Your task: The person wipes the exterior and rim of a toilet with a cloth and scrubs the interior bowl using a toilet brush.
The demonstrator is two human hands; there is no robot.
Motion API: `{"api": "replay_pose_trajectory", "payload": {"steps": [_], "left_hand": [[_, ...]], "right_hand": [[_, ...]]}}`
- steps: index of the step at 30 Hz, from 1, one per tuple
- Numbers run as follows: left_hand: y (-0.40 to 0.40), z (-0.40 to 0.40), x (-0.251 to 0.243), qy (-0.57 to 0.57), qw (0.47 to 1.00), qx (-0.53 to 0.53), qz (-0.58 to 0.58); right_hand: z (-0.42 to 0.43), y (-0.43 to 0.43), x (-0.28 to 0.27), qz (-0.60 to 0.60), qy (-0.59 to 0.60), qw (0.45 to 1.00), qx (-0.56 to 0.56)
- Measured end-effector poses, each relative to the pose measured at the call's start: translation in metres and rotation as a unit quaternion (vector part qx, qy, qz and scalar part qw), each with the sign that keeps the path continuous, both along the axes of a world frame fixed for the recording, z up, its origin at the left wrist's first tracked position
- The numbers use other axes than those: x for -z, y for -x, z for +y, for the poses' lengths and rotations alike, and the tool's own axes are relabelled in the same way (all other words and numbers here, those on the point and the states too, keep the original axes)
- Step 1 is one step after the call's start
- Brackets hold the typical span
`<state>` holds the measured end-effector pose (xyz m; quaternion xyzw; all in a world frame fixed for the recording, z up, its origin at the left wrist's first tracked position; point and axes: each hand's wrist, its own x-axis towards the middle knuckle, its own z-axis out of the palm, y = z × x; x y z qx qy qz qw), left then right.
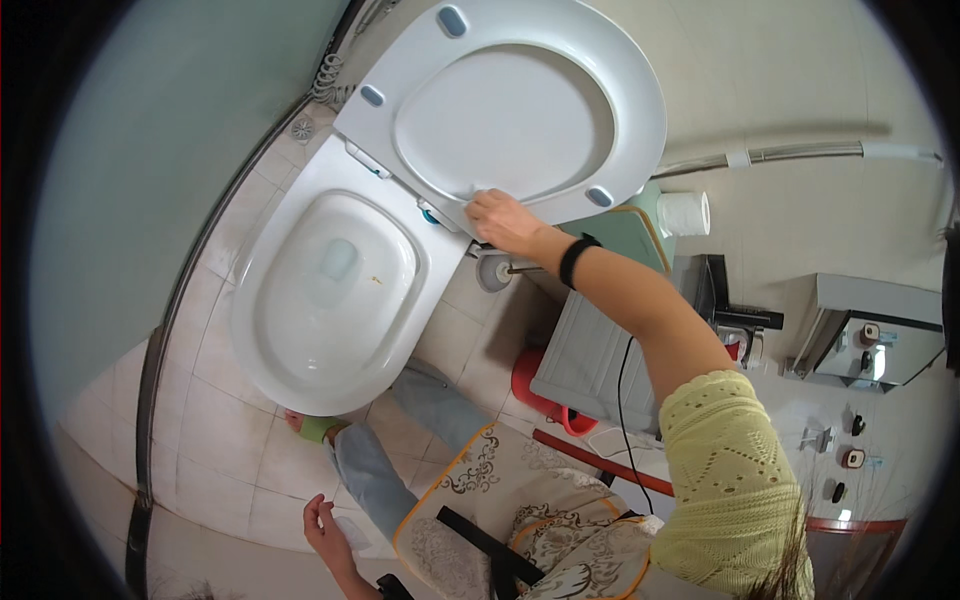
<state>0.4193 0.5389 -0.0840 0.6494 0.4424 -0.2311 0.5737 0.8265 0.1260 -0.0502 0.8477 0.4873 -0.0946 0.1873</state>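
Before me stands a white toilet bowl (251,300) with its seat (637,112) and lid (502,120) raised. Water lies in the bowl, and a small yellow-brown mark shows on its inner wall. My right hand (504,221), with a black band on the wrist, is at the lower inner edge of the raised seat near the hinges. Its fingers are bent against something white, perhaps tissue; the exact thing is hard to tell. My left hand (326,529) hangs low at the left, above the tiled floor, fingers partly curled. A pale, translucent thing shows beside it, and whether the hand holds it is unclear.
A toilet brush in a holder (493,274) stands right of the bowl. Beyond are a toilet paper roll (684,214), a grey ribbed cabinet (585,360), a red bucket (529,382) and a hanging black cable (622,405). A glass partition (172,150) runs along the left.
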Motion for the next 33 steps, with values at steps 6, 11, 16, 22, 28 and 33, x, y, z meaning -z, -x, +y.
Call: {"api": "replay_pose_trajectory", "payload": {"steps": [6,11,16,22,28,33], "left_hand": [[0.02,0.01,-0.004,-0.009,0.998,-0.068,-0.015],[0.013,0.006,-0.011,-0.055,0.996,-0.065,-0.012],[0.01,0.007,-0.008,-0.042,0.996,-0.066,-0.048],[-0.032,-0.002,-0.03,-0.019,0.994,-0.051,-0.09],[-0.012,0.005,-0.024,0.008,0.995,-0.045,-0.088],[0.006,0.017,-0.028,-0.031,0.999,-0.023,-0.022]], "right_hand": [[0.097,-0.054,0.032,-0.063,0.032,0.992,-0.1],[0.143,-0.106,-0.002,-0.192,-0.004,0.98,0.048],[0.137,-0.126,-0.089,-0.244,-0.137,0.952,0.122],[0.044,-0.071,-0.207,-0.292,-0.204,0.916,0.185],[-0.015,0.033,-0.166,-0.147,-0.203,0.901,0.354],[0.043,0.063,-0.032,0.036,-0.336,0.791,0.51]]}}
